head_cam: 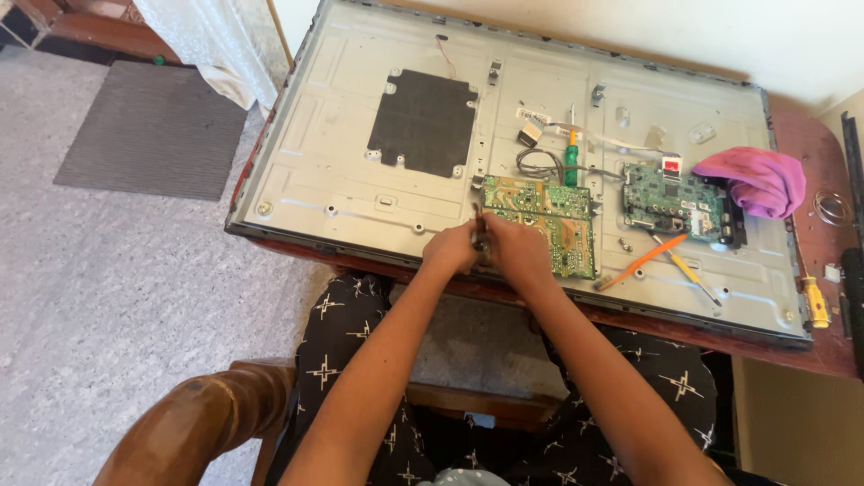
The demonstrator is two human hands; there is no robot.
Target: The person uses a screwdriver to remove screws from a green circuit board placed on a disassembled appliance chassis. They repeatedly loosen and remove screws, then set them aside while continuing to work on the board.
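Head cam looks down on a flat-panel TV chassis [360,171] lying back-up on a reddish table [810,270], rear cover off, bare metal showing.

Left hand [453,247] and right hand [520,250] are together at the near-left corner of the yellow-green power board [544,220]. Both are curled in, fingers pinched around a small dark part [480,236] between them. It's too small for me to tell what it is. The right hand rests over the board's left edge; the left hand sits just beside it on the bare metal.

The power board sits near the chassis's front edge, roughly mid-width. A grey wire bundle [538,164] loops just behind it.

Around it:
- Green-handled screwdriver [571,157] lies just behind the power board, tip pointing away from me.
- Second green circuit board [677,202] sits to the right, apart from the power board, with a red-and-white connector [671,165] at its far edge.
- Orange pry tool [643,261] and a yellow-handled screwdriver [688,268] cross each other in front of that board.
- Pink cloth [754,180] is bunched on the chassis's right end, touching the second board's right side.
- Black rectangular pad [423,121] sits on the left half of the chassis.
- Another yellow-handled screwdriver [815,301] lies on the table off the right edge.

Below frame: patterned black trousers [351,315], and a wooden chair arm [193,423] at bottom left. A grey mat [148,130] lies on the floor at top left.
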